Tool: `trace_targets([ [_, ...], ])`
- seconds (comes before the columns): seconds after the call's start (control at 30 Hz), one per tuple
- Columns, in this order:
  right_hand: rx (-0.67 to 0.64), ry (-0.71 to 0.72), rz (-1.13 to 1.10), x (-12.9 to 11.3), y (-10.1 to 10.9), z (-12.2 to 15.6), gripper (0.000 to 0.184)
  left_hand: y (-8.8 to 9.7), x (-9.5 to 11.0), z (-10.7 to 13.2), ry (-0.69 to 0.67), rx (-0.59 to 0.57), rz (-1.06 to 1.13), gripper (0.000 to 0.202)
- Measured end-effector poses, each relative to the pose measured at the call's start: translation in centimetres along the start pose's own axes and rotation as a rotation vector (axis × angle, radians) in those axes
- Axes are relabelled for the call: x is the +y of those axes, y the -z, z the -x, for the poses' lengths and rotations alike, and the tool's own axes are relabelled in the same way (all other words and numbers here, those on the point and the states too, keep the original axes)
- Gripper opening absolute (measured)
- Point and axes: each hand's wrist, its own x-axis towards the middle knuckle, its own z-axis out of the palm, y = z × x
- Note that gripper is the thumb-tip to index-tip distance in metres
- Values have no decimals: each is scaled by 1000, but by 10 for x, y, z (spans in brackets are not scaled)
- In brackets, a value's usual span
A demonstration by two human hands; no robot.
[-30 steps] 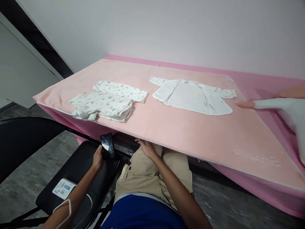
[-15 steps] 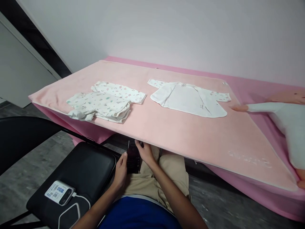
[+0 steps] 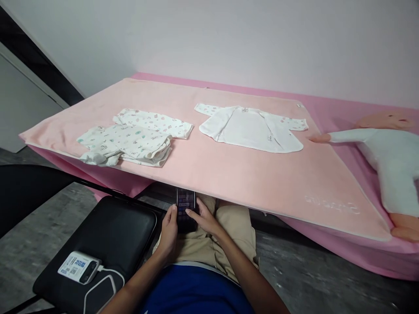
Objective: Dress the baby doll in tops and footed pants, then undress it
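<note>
The phone [image 3: 186,208] sits in the lap, just under the near edge of the bench [image 3: 229,174]. The left hand [image 3: 168,229] has its fingers closed on the phone's left side, and the right hand [image 3: 204,218] grips its right side with the thumb on the lit screen. This looks like screen work, with the garments untouched. Lifting either hand to the bench calls for clearing that overhanging edge first. There is bare room along the near edge, between the printed garments [image 3: 131,137] towards the left end and the doll [image 3: 386,157] at the right end
</note>
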Motion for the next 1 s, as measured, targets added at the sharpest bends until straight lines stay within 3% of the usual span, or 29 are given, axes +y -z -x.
trace_targets([
  [0.17,81,10,50,6,0,-1,52,-4,3,1,-8,-9,-3,56],
  [0.5,67,11,42,11,3,-1,55,-6,7,2,-5,1,-9,53],
  [0.73,-8,-39,-4,-3,3,7,86,-7,6,0,-23,-18,-24,56],
  [0.9,219,25,21,-4,3,-6,49,-11,5,3,17,-25,-36,58],
  [1.0,283,38,28,-10,1,-15,45,-15,8,9,42,-32,-67,54],
])
